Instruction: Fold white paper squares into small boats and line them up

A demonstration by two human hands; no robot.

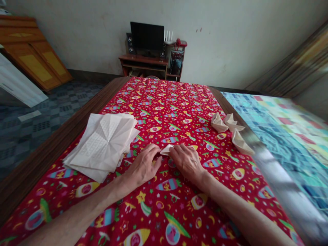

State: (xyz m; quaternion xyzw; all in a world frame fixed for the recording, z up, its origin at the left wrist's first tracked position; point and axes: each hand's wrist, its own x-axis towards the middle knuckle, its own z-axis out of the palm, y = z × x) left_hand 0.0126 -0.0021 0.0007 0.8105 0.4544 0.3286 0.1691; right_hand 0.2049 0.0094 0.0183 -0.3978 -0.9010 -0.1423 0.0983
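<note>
A small white piece of folded paper (167, 149) lies low over the red patterned tablecloth, between my two hands. My right hand (186, 161) is closed over the paper's right part, its fingers covering much of it. At the paper's left tip are the fingertips of my left hand (145, 163); its thumb stands apart from the fingers, with a gap between. Left of my hands rests a loose stack of creased paper sheets (105, 141), the top one with fan-like fold lines and printed characters. Three folded paper pieces (241, 141), pointed and boat-like, sit at the right edge of the table.
The tablecloth (164, 201) covers the table, whose brown wooden edge (61, 145) shows at left. A bed with a patterned cover (289, 136) adjoins on the right. Beyond the far end stands a desk (143, 60) with a monitor (147, 38), speakers and a red telephone (181, 43).
</note>
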